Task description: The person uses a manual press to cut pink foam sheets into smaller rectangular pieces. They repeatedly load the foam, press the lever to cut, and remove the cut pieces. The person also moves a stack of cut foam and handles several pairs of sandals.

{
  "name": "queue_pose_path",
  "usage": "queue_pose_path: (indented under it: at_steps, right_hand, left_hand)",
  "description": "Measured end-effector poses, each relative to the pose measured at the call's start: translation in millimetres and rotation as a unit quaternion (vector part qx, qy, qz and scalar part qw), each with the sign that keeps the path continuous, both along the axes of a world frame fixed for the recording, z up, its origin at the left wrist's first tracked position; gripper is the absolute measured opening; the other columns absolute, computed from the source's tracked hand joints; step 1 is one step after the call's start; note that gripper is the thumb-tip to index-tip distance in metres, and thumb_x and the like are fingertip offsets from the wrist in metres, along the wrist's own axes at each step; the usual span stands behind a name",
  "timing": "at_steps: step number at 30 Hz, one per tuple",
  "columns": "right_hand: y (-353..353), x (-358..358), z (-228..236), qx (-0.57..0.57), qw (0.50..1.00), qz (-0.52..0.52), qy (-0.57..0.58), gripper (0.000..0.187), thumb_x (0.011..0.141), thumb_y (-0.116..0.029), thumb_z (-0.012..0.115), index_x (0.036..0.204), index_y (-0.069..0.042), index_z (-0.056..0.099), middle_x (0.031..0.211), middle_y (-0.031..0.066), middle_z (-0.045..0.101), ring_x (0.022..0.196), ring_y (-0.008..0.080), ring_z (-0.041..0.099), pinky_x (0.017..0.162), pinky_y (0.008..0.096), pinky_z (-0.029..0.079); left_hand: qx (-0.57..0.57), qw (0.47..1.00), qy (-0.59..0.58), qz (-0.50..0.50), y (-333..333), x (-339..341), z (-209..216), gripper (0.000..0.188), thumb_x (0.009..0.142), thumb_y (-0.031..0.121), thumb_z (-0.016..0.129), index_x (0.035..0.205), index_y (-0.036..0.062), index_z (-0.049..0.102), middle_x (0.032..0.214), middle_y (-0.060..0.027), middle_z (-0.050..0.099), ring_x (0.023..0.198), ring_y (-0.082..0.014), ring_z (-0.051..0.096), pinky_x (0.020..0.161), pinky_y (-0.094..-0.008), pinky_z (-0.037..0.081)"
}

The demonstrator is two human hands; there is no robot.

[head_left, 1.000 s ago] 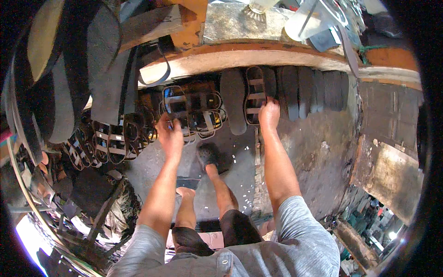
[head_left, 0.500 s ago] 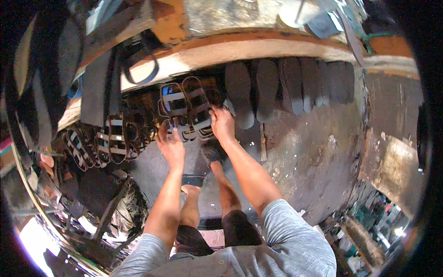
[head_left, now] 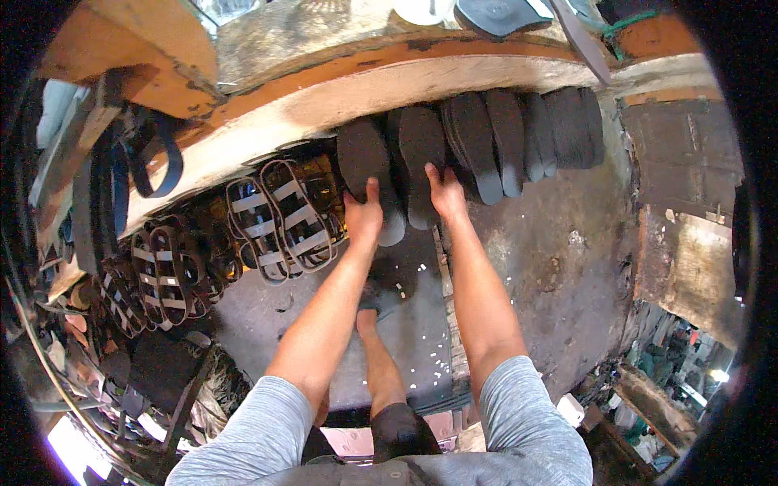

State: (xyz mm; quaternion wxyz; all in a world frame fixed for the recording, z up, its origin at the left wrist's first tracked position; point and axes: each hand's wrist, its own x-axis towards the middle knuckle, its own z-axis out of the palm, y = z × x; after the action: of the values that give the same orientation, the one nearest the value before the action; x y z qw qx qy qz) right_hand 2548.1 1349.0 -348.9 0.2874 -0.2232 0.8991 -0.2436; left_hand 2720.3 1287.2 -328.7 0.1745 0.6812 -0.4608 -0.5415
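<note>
Dark shoe soles stand in a row of stacks along the base of a ledge. My left hand is at the left edge of the leftmost sole stack, thumb on its face and fingers curled at its side. My right hand grips the right edge of the neighbouring sole stack in the same way. The undersides of both stacks are hidden, as are some of my fingertips. Left of my left hand lean frames with pale crossbars, shaped like sandals.
More sole stacks stand to the right. Further sandal-shaped frames lie at the left. Above runs a worn ledge, with a loose grey sole on top. Small white scraps dot the dark floor. Clutter fills the lower right.
Both hands have left the sandal-shaped frames and moved right to the two leftmost sole stacks. The frames now lean without my hands on them. The whole view has shifted.
</note>
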Motion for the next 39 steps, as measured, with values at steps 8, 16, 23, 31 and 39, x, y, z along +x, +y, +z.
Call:
queue_pose_path:
  at_steps: [8, 16, 23, 31, 39]
  right_hand:
    - [-1.0, -22.3, -14.6, -0.047, 0.988, 0.143, 0.028, 0.071, 0.100, -0.054, 0.045, 0.129, 0.010, 0.049, 0.128, 0.0357, 0.054, 0.124, 0.0481, 0.049, 0.101, 0.0462, 0.043]
    - [-13.7, -28.6, 2.3, -0.164, 0.976, 0.131, 0.057, 0.067, 0.101, -0.050, 0.046, 0.130, 0.010, 0.048, 0.125, 0.0360, 0.055, 0.120, 0.0486, 0.052, 0.100, 0.0473, 0.044]
    - [-14.6, -36.1, 4.4, -0.094, 0.971, 0.209, 0.072, 0.059, 0.104, -0.041, 0.042, 0.135, 0.008, 0.046, 0.125, 0.0355, 0.055, 0.117, 0.0466, 0.055, 0.099, 0.0481, 0.046]
    - [-25.0, -34.3, -0.3, -0.096, 0.983, 0.142, 0.072, 0.060, 0.103, -0.043, 0.042, 0.135, 0.008, 0.048, 0.128, 0.0344, 0.055, 0.119, 0.0462, 0.055, 0.102, 0.0475, 0.045]
    - [43.0, 28.4, 15.8, -0.113, 0.919, -0.296, -0.233, 0.066, 0.102, -0.056, 0.041, 0.139, -0.002, 0.049, 0.137, 0.0215, 0.055, 0.126, 0.0347, 0.053, 0.105, 0.0439, 0.040]
  left_hand:
    - [0.125, 0.960, 0.229, 0.102, -33.2, -21.5, -20.4, 0.064, 0.099, 0.041, 0.058, 0.141, -0.0031, 0.042, 0.135, -0.0165, 0.056, 0.120, -0.0271, 0.055, 0.099, -0.0382, 0.044]
    - [0.040, 0.964, 0.257, 0.049, -21.0, -14.6, -14.5, 0.066, 0.091, 0.031, 0.074, 0.141, 0.0005, 0.044, 0.133, -0.0122, 0.058, 0.118, -0.0234, 0.057, 0.099, -0.0360, 0.045]
    - [0.173, 0.906, 0.362, 0.133, -22.7, -17.7, -18.5, 0.062, 0.098, 0.046, 0.059, 0.140, 0.0027, 0.046, 0.132, -0.0114, 0.059, 0.116, -0.0254, 0.059, 0.096, -0.0416, 0.050]
    - [0.192, 0.906, 0.363, 0.100, -24.5, -15.4, -22.6, 0.066, 0.102, 0.052, 0.047, 0.148, 0.0061, 0.040, 0.143, -0.0075, 0.051, 0.127, -0.0241, 0.052, 0.107, -0.0396, 0.041]
    - [0.276, 0.783, 0.488, 0.268, 42.6, 3.6, -16.7, 0.078, 0.097, 0.071, 0.028, 0.153, 0.0159, 0.035, 0.158, -0.0030, 0.034, 0.143, -0.0291, 0.034, 0.116, -0.0514, 0.027]
